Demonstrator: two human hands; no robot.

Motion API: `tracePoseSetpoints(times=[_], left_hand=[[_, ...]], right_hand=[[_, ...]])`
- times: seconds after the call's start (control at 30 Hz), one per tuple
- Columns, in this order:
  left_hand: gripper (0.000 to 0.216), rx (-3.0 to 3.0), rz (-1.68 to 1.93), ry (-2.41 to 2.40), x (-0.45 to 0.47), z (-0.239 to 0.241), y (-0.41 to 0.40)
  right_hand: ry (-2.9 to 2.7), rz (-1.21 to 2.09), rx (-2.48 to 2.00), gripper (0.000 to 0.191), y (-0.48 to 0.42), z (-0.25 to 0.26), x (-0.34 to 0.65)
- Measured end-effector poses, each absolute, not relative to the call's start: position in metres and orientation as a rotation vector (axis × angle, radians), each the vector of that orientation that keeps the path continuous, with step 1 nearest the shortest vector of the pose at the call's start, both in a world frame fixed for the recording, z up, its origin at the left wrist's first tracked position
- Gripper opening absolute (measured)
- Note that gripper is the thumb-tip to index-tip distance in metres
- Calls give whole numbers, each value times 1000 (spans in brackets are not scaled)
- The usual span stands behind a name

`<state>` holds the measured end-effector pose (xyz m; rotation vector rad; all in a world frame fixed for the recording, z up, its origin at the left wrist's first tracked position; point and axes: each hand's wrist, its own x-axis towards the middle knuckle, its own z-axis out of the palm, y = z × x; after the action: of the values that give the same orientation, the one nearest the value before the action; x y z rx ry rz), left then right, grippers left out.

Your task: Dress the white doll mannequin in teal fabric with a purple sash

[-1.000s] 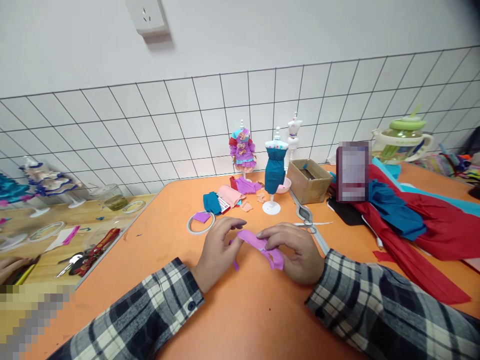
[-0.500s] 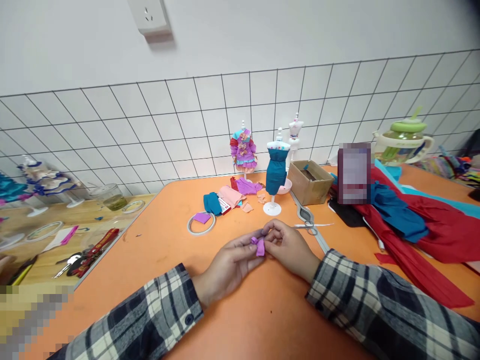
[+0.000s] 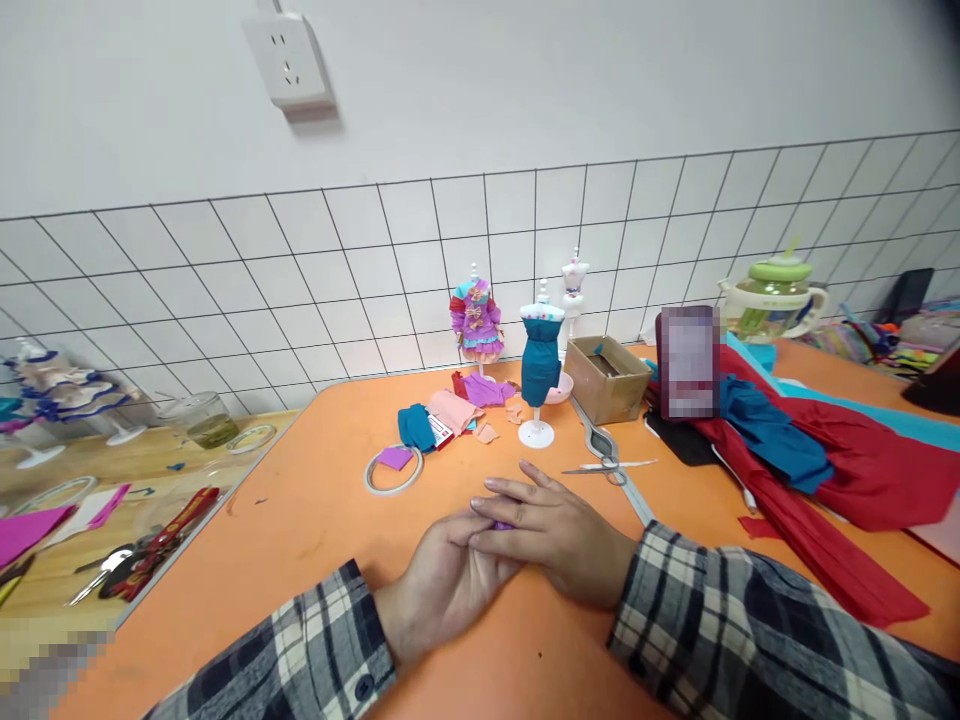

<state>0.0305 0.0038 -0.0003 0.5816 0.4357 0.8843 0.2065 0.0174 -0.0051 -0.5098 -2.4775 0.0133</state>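
Observation:
My left hand (image 3: 450, 585) is palm up over the orange table, its fingertips mostly covered. Across them lies my right hand (image 3: 562, 535), palm down, with its fingers stretched out and slightly apart. Only a sliver of a small purple folded piece (image 3: 502, 526) shows between the hands; the left fingers appear to hold it. Beyond the hands stands a small dress form in a teal dress (image 3: 541, 360). To the left, a roll of tape (image 3: 369, 482) rings a purple square (image 3: 394, 458).
Scissors (image 3: 615, 472) lie right of my hands, near a cardboard box (image 3: 609, 385). Red cloth (image 3: 795, 540) and a phone (image 3: 688, 360) are further right. Peach and teal scraps (image 3: 454, 410) lie ahead. Keys (image 3: 105, 570) rest on the wooden table at left.
My right hand has opened from a pinch and laid its fingers over my left hand, covering most of the purple piece. The view has shifted slightly upward and to the right.

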Motion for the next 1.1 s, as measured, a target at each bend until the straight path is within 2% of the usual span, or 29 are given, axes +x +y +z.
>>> tracePoseSetpoints(times=[0.27, 0.37, 0.53, 0.63, 0.73, 0.8, 0.9, 0.97, 1.1], left_hand=[[35, 460, 685, 287, 31, 5, -11], [39, 413, 667, 285, 26, 6, -6], [55, 419, 592, 360, 16, 3, 4], [59, 538, 525, 405, 12, 1, 7], [59, 872, 494, 479, 6, 2, 12], [54, 1274, 557, 621, -4, 3, 20], [40, 2060, 706, 983, -29, 6, 42], [29, 2486, 657, 1076, -47, 8, 58], [28, 2811, 671, 1240, -63, 8, 75]], right_hand=[[-2388, -156, -568, 37, 14, -7, 201], [-2485, -55, -539, 38, 20, -2, 208], [-2716, 190, -520, 57, 24, 6, 220], [-2716, 203, -536, 52, 23, 4, 221], [-2544, 179, -573, 30, 28, 0, 224], [-2359, 140, -684, 22, 34, 2, 232], [-2112, 14, -876, 28, 47, 19, 251], [-1966, -126, -1021, 33, 60, 38, 266], [-1676, -391, -1352, 35, 97, 72, 290]])
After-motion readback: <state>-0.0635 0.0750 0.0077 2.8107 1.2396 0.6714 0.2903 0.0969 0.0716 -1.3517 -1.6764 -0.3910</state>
